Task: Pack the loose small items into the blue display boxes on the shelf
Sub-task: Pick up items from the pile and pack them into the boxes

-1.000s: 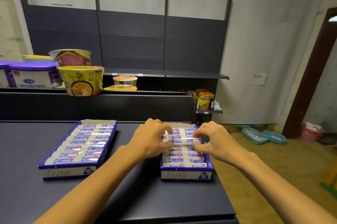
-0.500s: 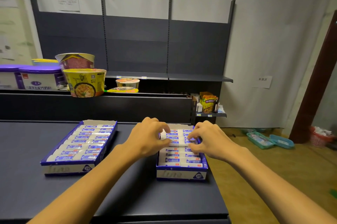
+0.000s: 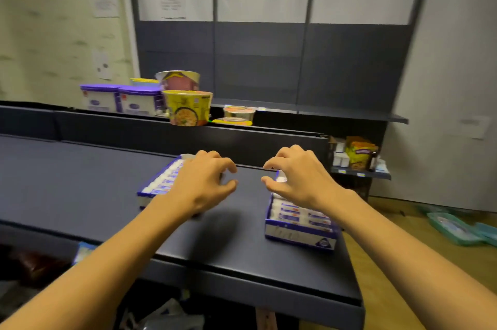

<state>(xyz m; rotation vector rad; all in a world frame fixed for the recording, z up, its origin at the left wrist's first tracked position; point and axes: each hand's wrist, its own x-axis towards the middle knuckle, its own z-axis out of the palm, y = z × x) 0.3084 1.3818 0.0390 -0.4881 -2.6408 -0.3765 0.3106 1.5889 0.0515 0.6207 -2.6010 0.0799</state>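
Hovering over the dark shelf top (image 3: 80, 189), both hands hold nothing. The left hand (image 3: 200, 184) hangs above the right part of the left blue display box (image 3: 158, 189), fingers loosely curled, thumb and forefinger apart. The right hand (image 3: 298, 181) hangs above the far end of the right blue display box (image 3: 298, 233), fingers likewise curled and slightly spread; motion blur makes it hard to say whether any fingertip touches the packs beneath.

Each box is a shallow open tray of thin printed card, blue-walled with a pale front panel, and each looks full of small white packs (image 3: 295, 215) with blue labels, lying crosswise in a tight row. I judge these packs light, somewhat soft and glossy-wrapped, so likely slippery; a pinch across the two long sides, near the middle, should hold one best, without squeezing hard. The card walls would probably buckle if gripped by one edge, so a box is better lifted from both short ends.

No loose packs show on the shelf top. Farther off stand noodle bowls (image 3: 188, 107) and purple-lidded tubs (image 3: 121, 99).
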